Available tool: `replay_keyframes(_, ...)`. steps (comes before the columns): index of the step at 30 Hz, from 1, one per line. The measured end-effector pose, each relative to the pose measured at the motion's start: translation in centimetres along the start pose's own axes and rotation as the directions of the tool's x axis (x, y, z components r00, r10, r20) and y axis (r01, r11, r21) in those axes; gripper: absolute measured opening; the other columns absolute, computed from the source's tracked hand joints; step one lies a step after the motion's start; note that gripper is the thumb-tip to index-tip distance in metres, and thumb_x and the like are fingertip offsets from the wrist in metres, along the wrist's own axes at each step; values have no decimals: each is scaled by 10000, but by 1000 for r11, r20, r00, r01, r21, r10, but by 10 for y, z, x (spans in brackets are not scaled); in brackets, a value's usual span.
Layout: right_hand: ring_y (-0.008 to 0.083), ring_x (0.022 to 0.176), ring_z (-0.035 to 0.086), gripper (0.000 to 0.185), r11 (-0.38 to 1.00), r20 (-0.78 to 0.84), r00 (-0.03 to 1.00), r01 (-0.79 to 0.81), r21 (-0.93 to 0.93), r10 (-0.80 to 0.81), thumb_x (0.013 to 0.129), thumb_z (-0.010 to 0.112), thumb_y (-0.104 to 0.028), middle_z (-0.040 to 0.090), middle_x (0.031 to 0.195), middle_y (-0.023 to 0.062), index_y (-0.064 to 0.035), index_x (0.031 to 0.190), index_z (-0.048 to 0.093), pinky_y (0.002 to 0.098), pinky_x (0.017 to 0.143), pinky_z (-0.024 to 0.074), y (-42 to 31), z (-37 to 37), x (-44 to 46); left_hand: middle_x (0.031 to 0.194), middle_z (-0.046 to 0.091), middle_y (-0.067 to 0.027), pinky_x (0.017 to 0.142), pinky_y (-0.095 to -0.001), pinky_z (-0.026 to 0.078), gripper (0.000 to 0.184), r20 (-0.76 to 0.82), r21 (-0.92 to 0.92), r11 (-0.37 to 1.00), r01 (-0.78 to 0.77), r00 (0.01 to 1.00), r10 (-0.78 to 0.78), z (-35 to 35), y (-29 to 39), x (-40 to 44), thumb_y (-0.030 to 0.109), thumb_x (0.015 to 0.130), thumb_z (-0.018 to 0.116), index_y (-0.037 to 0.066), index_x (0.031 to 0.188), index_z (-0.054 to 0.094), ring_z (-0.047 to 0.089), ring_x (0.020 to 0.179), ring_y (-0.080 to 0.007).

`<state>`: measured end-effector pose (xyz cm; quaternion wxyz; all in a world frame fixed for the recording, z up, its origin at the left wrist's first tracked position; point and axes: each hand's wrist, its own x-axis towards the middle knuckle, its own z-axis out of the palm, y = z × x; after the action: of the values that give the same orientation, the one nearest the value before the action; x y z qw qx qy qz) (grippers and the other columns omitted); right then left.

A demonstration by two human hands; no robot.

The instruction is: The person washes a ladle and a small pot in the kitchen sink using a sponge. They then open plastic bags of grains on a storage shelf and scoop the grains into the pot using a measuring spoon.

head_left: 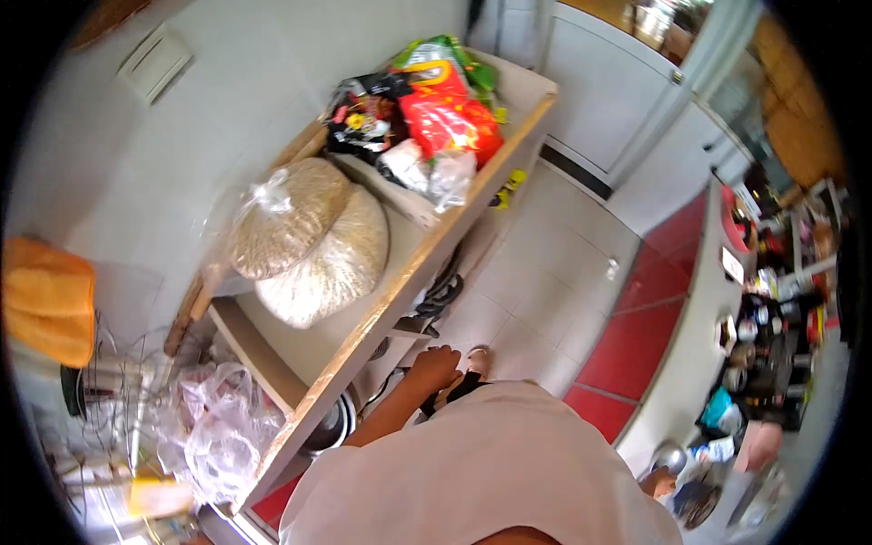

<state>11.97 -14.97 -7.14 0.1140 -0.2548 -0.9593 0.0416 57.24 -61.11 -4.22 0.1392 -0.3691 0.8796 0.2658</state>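
Right hand by the metal bowl, left hand loose from the counter side.
The metal bowl (670,454) sits on the counter (674,391), the right hand (659,482) just beside it; from here I can't tell whether those fingers touch or pinch anything, since the shirt (481,463) hides part of the hand. Beside it lies a dark round thing (698,505), so I'd judge slow, low handling wise, with the elbow tucked in to spare the crowded neighbours. Across the floor (527,291), the left hand (434,369) has its fingers folded inward, nothing visible in them, near the wooden shelf (400,289) bearing grain-filled bags (331,263).
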Motion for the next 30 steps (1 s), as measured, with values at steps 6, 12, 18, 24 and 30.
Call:
replay_keyframes(6,198,838,538,351,481,82,558,620,619,-825,692,691,-29,544,982,102,-24,1030,597,324,744,463,-142,93,-22,928,617,-99,701,-415,511,169,-226,-276,955,108,959,-174,-29,19,3,203,795,591,103,930,611,617,853,-302)
replay_keyframes(12,151,512,457,233,-13,187,-217,685,729,-958,713,646,-20,451,543,-14,-62,918,543,268,503,404,-360,66,-148,881,630,-96,709,-423,497,96,-217,-278,942,190,942,-254,-59,49,-10,133,791,539,112,862,600,617,842,-311)
replay_keyframes(18,296,996,575,612,-576,470,-808,585,571,-355,610,786,-242,601,1006,106,-116,1169,572,373,864,490,-506,11,-212,986,628,-91,829,-400,468,407,-222,-90,861,501,832,-508,-63,80,-47,207,748,645,105,1136,578,578,993,-278)
replay_keyframes(24,203,834,633,270,-577,119,-990,140,804,-75,776,675,-138,649,909,104,-21,1016,635,326,734,501,-563,-156,-325,985,642,-91,760,-385,498,361,-555,-584,781,220,594,-583,-172,103,-81,175,752,674,102,1101,618,616,916,-293)
replay_keyframes(30,180,711,600,180,-668,-434,-893,-394,631,116,822,607,-91,621,823,87,-48,993,641,293,648,476,-552,-296,-473,930,613,-97,727,-370,495,276,-797,-487,676,553,34,-603,-249,35,-92,148,738,683,124,1011,656,610,866,-298)
